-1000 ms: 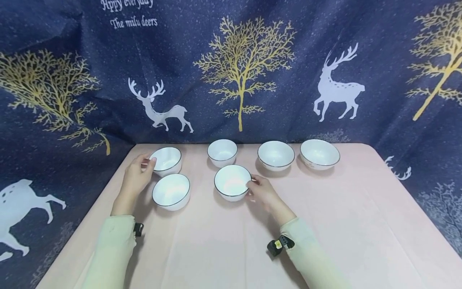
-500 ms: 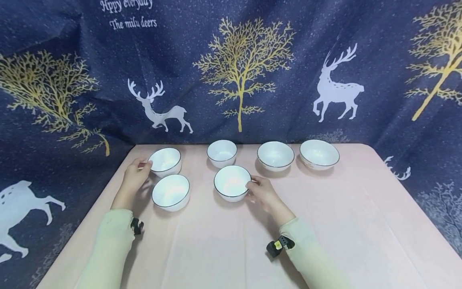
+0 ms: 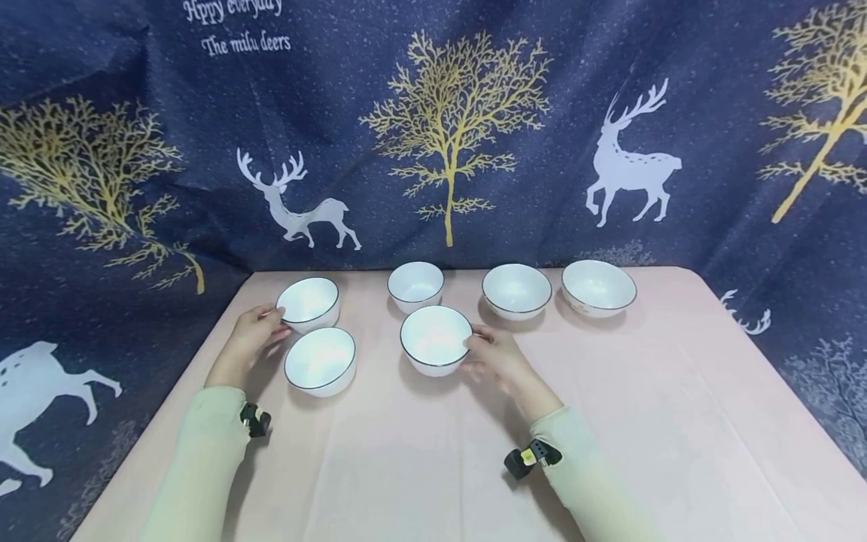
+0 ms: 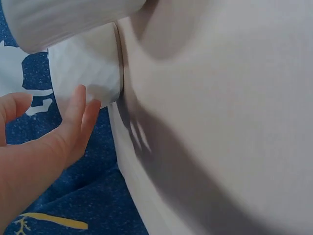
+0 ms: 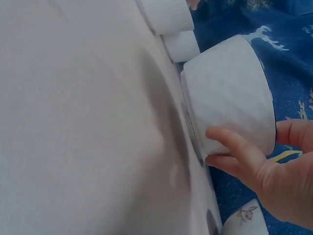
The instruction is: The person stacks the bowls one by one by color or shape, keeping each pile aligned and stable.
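Note:
My right hand [image 3: 497,357] grips the right side of a white dark-rimmed bowl [image 3: 436,339], its thumb at the rim. In the right wrist view, fingers [image 5: 234,147] lie along this bowl's [image 5: 230,93] ribbed outer wall, close to its base. Whether the base touches the cloth is hard to tell. My left hand [image 3: 252,340] is at the left side of the back-left bowl [image 3: 308,302]. The left wrist view shows nearly straight fingers [image 4: 73,115] against that bowl's [image 4: 88,63] side, the thumb standing apart. Another white bowl [image 3: 321,361] sits just in front of it.
Along the back of the pink-clothed table [image 3: 393,467] stand a small bowl [image 3: 416,286], a wider bowl [image 3: 517,290] and a flower-marked bowl [image 3: 599,287] on the right. A dark blue curtain [image 3: 379,68] with deer and trees hangs directly behind.
My left thumb has drawn back off the back-left bowl's rim, and the hand has shifted slightly left and down. My right hand and its bowl have risen slightly in the view.

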`<action>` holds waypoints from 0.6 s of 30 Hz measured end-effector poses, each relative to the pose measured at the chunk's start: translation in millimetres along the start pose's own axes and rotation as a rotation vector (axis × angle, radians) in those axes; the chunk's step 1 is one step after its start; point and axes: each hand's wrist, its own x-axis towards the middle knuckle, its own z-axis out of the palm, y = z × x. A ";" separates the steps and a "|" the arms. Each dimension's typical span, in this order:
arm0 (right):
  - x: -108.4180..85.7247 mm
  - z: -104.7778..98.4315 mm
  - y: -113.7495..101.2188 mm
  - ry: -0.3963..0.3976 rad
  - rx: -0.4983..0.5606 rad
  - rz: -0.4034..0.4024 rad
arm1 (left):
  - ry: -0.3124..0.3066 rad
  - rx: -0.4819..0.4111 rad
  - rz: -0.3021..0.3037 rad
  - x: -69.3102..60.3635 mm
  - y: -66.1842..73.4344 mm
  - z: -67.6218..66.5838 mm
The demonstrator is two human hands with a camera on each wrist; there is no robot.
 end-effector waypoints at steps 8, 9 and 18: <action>-11.1 2.1 -7.4 -0.051 0.035 -0.023 | -0.048 -0.089 -0.068 5.1 -4.2 -4.3; -12.7 2.3 -8.0 -0.060 0.040 -0.029 | -0.052 -0.101 -0.076 6.2 -4.8 -4.7; -28.6 3.3 -9.8 -0.148 0.056 -0.042 | -0.102 -0.209 -0.132 15.5 -8.8 -6.0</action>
